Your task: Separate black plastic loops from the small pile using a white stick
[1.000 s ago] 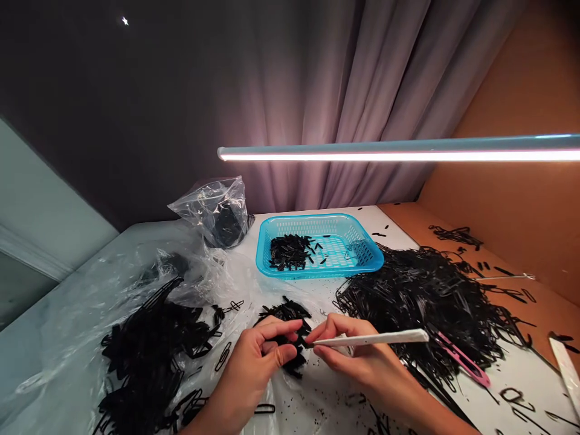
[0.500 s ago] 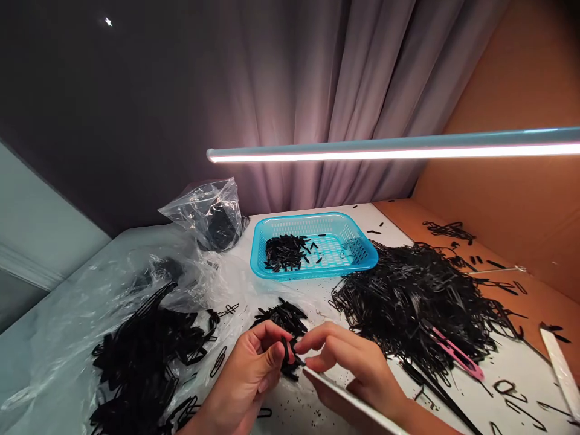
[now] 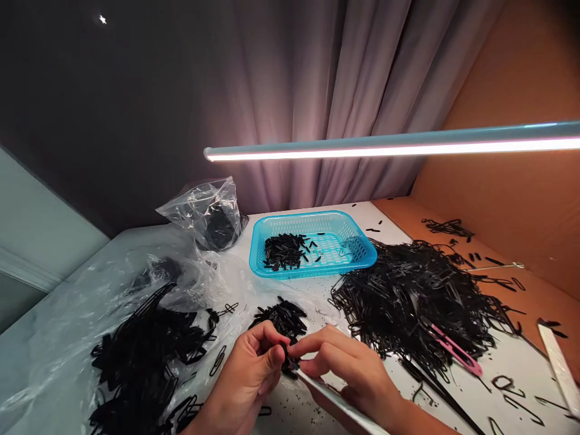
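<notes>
Logging from the remote feed, head camera, hands at 6 o'clock. A mauve curtain (image 3: 317, 103) hangs at 12, a cardboard panel (image 3: 498, 121) stands at 2 o'clock, and a lit tube lamp (image 3: 385, 148) runs across above, placed, I judge, to throw light down on the work. A white table (image 3: 512, 368) carries the lot. A clear plastic sheet (image 3: 58, 320) spreads from 9 o'clock, under a dense black clip heap (image 3: 140, 356); a clear plastic bag (image 3: 208, 211) at 11 o'clock holds more black material. At 12 sits a turquoise slotted basket (image 3: 308, 215) holding short black pieces (image 3: 283, 252), set well apart from the loose heaps, likely to keep its contents separate. A larger heap of black paper clips (image 3: 412, 296) fills 2 o'clock, a pink seam ripper (image 3: 455, 350) lying on its near edge. A small black pile (image 3: 281, 317) sits just behind the hands. Left hand (image 3: 247, 380) and right hand (image 3: 348, 368) meet at 6 o'clock, fingers closed together on one small black clip (image 3: 287, 356), partly hidden between them. A white stick (image 3: 339, 402) lies tucked under the right hand, apparently to leave the fingers free. Black crumbs (image 3: 281, 411) speckle the table near the wrists.
</notes>
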`<state>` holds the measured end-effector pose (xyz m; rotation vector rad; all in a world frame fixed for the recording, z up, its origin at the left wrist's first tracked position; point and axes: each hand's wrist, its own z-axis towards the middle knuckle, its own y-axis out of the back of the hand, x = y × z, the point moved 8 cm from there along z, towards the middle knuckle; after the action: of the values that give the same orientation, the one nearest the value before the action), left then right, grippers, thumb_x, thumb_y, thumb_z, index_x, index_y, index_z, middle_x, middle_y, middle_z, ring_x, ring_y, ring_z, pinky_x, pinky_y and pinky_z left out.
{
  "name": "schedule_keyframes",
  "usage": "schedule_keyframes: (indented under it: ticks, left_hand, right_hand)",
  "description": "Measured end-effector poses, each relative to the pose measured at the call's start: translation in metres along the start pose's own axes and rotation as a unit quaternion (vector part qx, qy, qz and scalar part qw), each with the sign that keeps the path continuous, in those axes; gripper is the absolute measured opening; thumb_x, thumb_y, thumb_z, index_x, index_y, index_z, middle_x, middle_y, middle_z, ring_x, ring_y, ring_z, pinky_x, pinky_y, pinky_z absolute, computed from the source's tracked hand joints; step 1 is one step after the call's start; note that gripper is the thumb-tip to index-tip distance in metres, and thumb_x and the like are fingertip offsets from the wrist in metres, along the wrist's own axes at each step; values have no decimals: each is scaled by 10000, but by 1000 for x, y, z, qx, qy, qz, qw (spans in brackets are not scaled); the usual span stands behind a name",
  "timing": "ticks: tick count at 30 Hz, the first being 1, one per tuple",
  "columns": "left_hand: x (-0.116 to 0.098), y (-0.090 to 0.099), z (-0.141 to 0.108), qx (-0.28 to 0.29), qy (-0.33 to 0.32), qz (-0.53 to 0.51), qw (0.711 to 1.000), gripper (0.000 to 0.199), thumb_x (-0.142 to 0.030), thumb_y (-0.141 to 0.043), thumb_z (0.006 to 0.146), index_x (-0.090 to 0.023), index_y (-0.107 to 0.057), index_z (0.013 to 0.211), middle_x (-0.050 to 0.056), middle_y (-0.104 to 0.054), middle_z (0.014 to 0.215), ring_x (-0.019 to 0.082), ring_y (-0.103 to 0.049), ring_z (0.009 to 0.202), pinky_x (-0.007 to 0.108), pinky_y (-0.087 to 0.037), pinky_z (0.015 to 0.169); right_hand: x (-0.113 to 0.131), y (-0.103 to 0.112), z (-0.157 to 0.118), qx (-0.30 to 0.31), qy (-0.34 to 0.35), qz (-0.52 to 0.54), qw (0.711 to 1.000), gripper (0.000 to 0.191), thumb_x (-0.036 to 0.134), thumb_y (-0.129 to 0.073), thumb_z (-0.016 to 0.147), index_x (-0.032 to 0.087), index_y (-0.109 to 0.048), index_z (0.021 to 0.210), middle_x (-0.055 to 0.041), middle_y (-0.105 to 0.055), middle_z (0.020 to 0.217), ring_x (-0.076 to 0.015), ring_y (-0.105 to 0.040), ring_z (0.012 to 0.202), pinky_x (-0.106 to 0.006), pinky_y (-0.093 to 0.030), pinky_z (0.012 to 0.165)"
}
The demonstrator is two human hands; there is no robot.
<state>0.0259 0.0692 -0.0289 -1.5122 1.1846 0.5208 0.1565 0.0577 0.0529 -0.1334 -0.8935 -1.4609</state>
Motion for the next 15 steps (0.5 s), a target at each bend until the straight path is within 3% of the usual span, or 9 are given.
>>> schedule_keyframes:
  ticks: [4, 7, 11, 15]
  left_hand:
    - [1, 2, 0, -14, 3, -1, 1000, 315, -351, -769, 705, -155, -533, 777, -93, -347, 510, 10, -198, 429, 180, -125, 428]
    - [1, 4, 2, -46, -4, -14, 999, 351, -324, -809, 655, -149, -518, 746, -66, -446, 560, 16, -318, 473, 151, -203, 453]
    - [3, 4, 1, -83, -22, -47, 995, 384, -260, -832, 626, -155, -473, 714, -35, -543, 651, 35, -433, 553, 135, -304, 507]
    - [10, -1, -2, -74, 5, -72, 995, 424, -262, -846, 600, -160, -446, 693, -56, -495, 591, 20, -371, 492, 135, -267, 473]
  right_hand:
    - [2, 0, 1, 2, 17, -9, 1000, 74, 121, -572, 890, 144, -539, 829, -58, -687, 999, -138, -625, 833, -282, -464, 741]
    - [11, -3, 2, 5, 51, -43, 998, 68, 73, -530, 903, 126, -547, 864, -79, -686, 1002, -138, -618, 809, -288, -456, 708]
    - [26, -13, -1, 35, 101, -147, 983, 143, 36, -442, 925, 57, -581, 950, -160, -665, 1073, -205, -613, 966, -326, -450, 761]
    - [25, -14, -5, 27, 83, -175, 981, 238, 70, -358, 967, 51, -593, 998, -163, -658, 1103, -212, -616, 959, -342, -443, 767]
